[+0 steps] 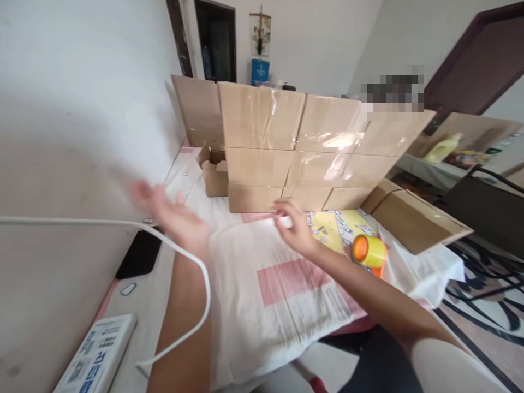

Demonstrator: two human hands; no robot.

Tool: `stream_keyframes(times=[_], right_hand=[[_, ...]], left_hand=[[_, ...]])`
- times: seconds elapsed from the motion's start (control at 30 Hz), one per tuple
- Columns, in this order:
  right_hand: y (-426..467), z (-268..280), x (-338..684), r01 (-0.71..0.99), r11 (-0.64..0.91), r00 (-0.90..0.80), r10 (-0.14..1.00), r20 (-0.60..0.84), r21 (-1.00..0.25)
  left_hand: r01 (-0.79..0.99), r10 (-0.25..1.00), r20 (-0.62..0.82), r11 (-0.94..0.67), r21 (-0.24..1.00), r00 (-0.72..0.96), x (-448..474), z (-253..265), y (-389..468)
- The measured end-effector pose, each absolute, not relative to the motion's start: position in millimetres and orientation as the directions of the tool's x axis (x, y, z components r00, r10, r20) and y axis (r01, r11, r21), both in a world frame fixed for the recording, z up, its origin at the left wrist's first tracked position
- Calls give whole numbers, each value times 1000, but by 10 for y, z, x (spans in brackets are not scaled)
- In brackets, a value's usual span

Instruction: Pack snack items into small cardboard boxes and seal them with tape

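Cloth [237,295] lies below the right hand [298,232], fingers [284,203] curled, hold unclear, and beside the left hand [177,217], blurred fingers released

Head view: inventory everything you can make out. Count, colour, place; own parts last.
Tablecloth: 1, white with pink and yellow patches, under the hands
Taped cardboard panel: 1, brown, upright across the table
Small cardboard box: 1, brown, panel's left end
Cardboard piece: 1, brown, panel's right end
Cylinder: 1, yellow and orange, cloth's right
Cable: 1, white, across left forearm
Flat slab: 1, black, by left wall
Printed box: 1, white with blue lettering, lower left
Jug: 1, pale yellow, right background
Wall hanging: 1, multicoloured, far wall
Pixelated patch: 1, grey-black, above panel
Left hand: 1, bare, blurred, near left wall
Right hand: 1, bare, fingers curled, above cloth; grip unclear
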State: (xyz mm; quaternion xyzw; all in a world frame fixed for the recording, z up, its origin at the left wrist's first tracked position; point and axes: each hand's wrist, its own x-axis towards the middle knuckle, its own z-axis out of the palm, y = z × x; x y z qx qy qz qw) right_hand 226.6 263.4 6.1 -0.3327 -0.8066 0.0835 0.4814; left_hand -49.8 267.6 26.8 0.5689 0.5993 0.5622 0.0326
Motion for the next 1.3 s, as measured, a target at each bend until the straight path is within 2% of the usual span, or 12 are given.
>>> stream_keyframes(times=[0.07, 0.2, 0.33, 0.47, 0.63, 0.77, 0.8, 0.87, 0.93, 1.07, 1.17, 1.3], right_hand=[[2913, -127, 1465, 351, 778, -412, 628, 660, -521], [3041, -743, 534, 298, 608, -336, 788, 516, -736], [2670, -1204, 518, 258, 459, -268, 879, 394, -850], [2271, -1035, 1080, 226, 486, -327, 854, 405, -844], [2085, -575, 1880, 326, 481, -309, 868, 389, -814], [2338, -508, 2132, 293, 477, -367, 856, 363, -829], [2431, -522, 2113, 272, 472, -413, 844, 342, -838], [2588, -566, 1996, 252, 465, -540, 795, 276, -848], [2661, -609, 1819, 229, 479, -666, 712, 223, -847], [2536, -599, 1532, 123, 554, -700, 637, 325, -823], [2310, -496, 1568, 170, 653, -705, 604, 372, -738], [2068, -267, 1966, 285, 726, -675, 616, 407, -626]], left_hand=[[665, 749, 559, -216, 715, -357, -500, 365, 3324], [762, 880, 409, -90, 641, -241, -586, 414, 4262], [802, 929, 285, 21, 597, -237, -774, 329, 4619], [800, 904, 287, 91, 593, -315, -1027, 244, 4409], [800, 713, 569, -20, 600, -409, -1379, 102, 3267], [697, 304, 710, -169, 697, -636, -1375, -155, 2142], [681, 264, 709, -203, 704, -654, -1337, -227, 1919], [686, 359, 712, -220, 693, -604, -1255, -358, 1585], [716, 557, 676, -193, 671, -483, -1196, -443, 1398], [755, 828, 403, 38, 654, -390, -1180, -365, 1318], [802, 925, 218, 132, 582, -310, -1123, -98, 1312], [822, 973, 198, -17, 569, -116, -833, 244, 1212]])
